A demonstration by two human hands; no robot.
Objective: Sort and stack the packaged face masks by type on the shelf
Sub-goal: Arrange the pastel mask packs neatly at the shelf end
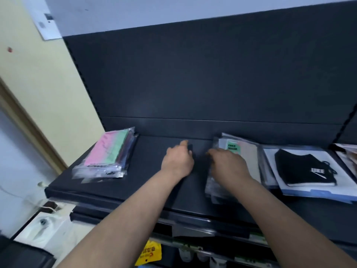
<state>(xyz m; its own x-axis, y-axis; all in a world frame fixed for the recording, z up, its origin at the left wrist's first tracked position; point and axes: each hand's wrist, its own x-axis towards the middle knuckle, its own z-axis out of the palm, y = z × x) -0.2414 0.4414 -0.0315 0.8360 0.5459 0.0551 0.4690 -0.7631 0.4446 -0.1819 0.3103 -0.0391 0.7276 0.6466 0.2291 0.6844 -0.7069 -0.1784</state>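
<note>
On the dark shelf (146,182), a stack of pink and green mask packets (108,155) lies at the left. At the middle right is a stack of clear packets with a green "FACE MASK" label (243,151). Right of that lies a black mask on white card (307,167). My left hand (177,159) curls its fingers round one end of a small dark mask packet (200,155), which is blurred. My right hand (228,163) lies over the left part of the labelled stack, and its curled fingers meet the dark packet's other end.
The shelf has a dark back panel (193,84). More packets (347,153) show at the far right edge. Lower shelves with a yellow tag (148,254) are below. A cream wall and a white appliance (44,227) are at the left.
</note>
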